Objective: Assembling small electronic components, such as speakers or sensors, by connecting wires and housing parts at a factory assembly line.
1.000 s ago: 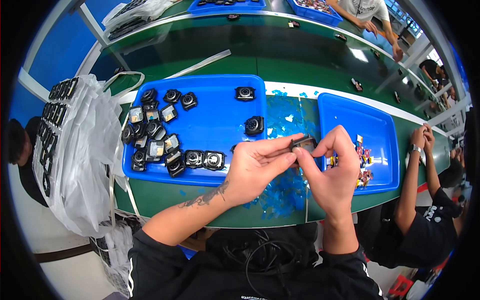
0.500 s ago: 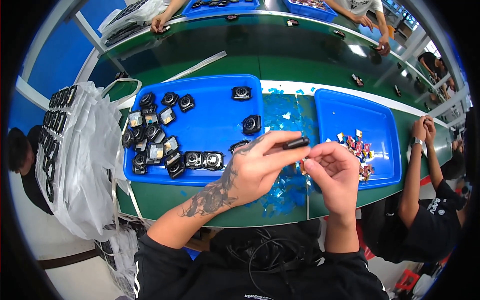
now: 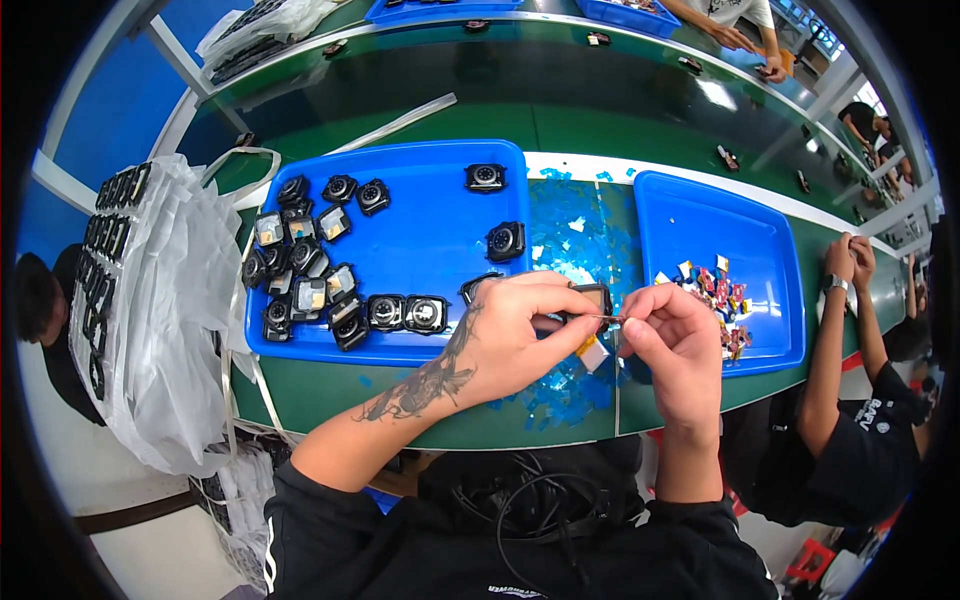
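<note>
"Two bare hands: what are they at?"

"The left hand (image 3: 512, 325) grips one square black watch case (image 3: 594, 296) above the green tabletop (image 3: 325, 395), its fingers hiding part of it. The right hand (image 3: 675, 338) pinches, thumb to forefinger, what looks like one thin strip (image 3: 609, 318), too small to make out. One flat white-and-yellow piece (image 3: 593, 355) shows below the left fingertips; whether it is attached, I cannot tell."

"And the counts?"

"One shallow blue plastic tray (image 3: 430, 230) holds about twenty black watch cases (image 3: 425, 314), overlapping; three line its right side, the lowest partly behind the left hand. Another blue plastic tray (image 3: 700, 222) holds small multicoloured pieces (image 3: 715, 292), too jumbled to count. Two further blue trays (image 3: 440, 15) are cut off above."
</note>
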### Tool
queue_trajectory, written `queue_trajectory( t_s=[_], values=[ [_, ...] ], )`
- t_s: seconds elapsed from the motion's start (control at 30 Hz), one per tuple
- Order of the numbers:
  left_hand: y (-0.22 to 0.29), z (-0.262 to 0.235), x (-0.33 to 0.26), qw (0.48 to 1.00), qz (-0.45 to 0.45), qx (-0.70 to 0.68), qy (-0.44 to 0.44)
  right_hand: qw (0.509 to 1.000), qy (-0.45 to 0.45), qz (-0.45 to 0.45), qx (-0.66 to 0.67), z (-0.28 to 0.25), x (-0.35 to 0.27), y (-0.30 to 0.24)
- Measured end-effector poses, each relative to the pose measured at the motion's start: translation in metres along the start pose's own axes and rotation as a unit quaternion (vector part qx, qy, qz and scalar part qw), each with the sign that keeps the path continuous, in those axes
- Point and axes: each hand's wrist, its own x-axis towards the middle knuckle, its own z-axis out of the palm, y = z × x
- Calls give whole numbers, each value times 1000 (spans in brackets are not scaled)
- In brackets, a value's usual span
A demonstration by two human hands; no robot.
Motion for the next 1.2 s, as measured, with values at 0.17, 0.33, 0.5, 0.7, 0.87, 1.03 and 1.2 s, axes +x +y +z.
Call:
queue_trajectory(
  t_s=[0.17,0.33,0.5,0.7,0.87,1.03,1.2],
  values=[
    [0,0,1,971,-174,-161,-42,989,51,-83,-116,10,-3,4],
    [0,6,-1,972,-137,-191,-2,987,89,-98,-96,15,2,15],
    [-3,7,-3,982,-97,-161,4,990,94,-92,-55,14,2,16],
    [-8,8,-3,978,-85,-189,2,976,84,-132,-154,15,5,15],
    [-8,11,-3,981,-95,-172,9,947,101,-127,-278,12,5,11],
    [-7,16,-5,982,-67,-173,33,935,117,-143,-303,21,4,20],
    [-3,13,-5,970,-89,-220,43,965,85,-129,-211,24,5,22]
  ],
)
